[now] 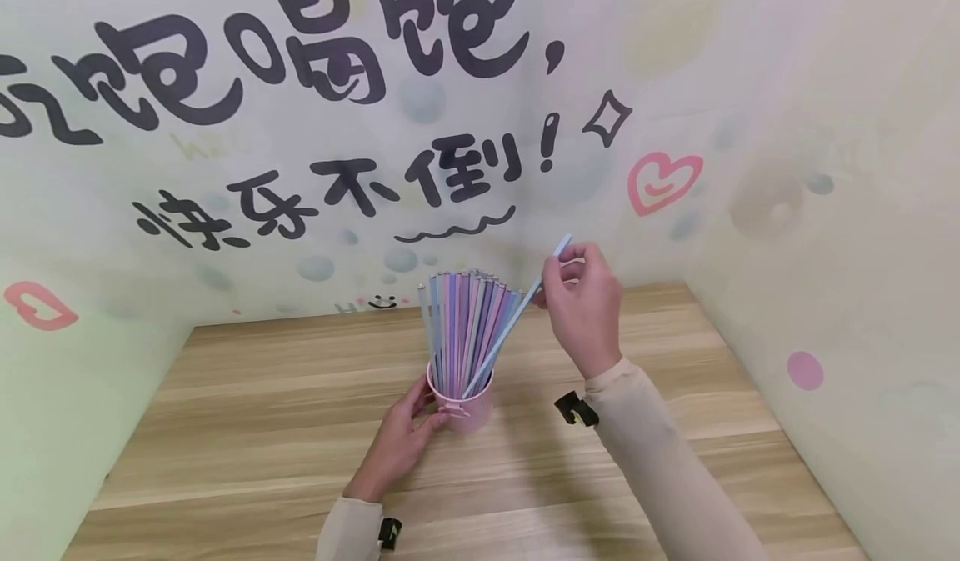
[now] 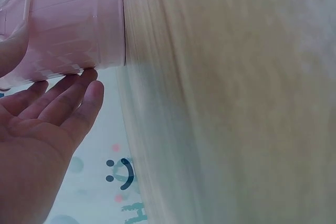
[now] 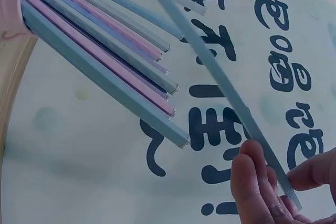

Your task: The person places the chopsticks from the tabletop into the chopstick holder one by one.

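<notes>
A small pink bucket (image 1: 474,418) with a side handle stands on the wooden table, packed with long slim sticks (image 1: 457,328) in blue, pink, purple and grey. My left hand (image 1: 401,442) holds it from the left; in the left wrist view the thumb is by the handle (image 2: 23,14) and the fingertips touch the wall opposite. To the right and above, my right hand (image 1: 587,307) pinches one light-blue stick (image 1: 517,315) near its upper end. That stick slants down to the bucket's rim. In the right wrist view, thumb and fingers grip its end (image 3: 273,161).
Behind the table (image 1: 300,394) rises a pale wall (image 1: 570,169) printed with large dark characters, hearts and bubbles. More pale walls border the left and right sides. Both sleeves carry a small black clip (image 1: 576,408).
</notes>
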### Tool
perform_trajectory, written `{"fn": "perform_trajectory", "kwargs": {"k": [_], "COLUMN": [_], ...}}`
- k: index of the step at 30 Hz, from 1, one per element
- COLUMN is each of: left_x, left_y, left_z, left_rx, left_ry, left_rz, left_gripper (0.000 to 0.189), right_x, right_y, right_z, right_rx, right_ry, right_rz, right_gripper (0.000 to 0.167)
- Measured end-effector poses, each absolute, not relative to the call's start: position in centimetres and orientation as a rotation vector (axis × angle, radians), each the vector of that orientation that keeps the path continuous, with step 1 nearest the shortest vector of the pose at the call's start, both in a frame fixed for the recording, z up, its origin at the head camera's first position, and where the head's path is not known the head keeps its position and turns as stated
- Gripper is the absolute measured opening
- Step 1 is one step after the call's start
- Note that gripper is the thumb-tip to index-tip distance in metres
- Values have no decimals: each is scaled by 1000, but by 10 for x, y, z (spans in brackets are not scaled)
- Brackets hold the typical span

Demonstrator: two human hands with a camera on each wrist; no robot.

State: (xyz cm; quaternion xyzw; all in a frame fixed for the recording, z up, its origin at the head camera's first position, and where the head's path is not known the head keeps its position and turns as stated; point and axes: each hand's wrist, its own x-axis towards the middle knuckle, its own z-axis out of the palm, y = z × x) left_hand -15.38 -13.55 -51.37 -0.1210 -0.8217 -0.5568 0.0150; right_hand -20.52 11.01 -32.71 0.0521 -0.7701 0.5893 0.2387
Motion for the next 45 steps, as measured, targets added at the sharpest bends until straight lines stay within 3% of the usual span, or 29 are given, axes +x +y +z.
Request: {"fn": "perform_trajectory", "kwargs": {"k": [45], "left_x": [-150], "left_y": [-136], "left_z": [-511], "left_rx": [-365], "left_ry": [-2600], "left_rz": [-1730], "left_gripper": [72], "right_x": [-196], "right_y": [77], "right_z": [-409], "right_rx": [187], "right_ry": [-2367], "right_rz": [1246], "right_gripper": [11]}}
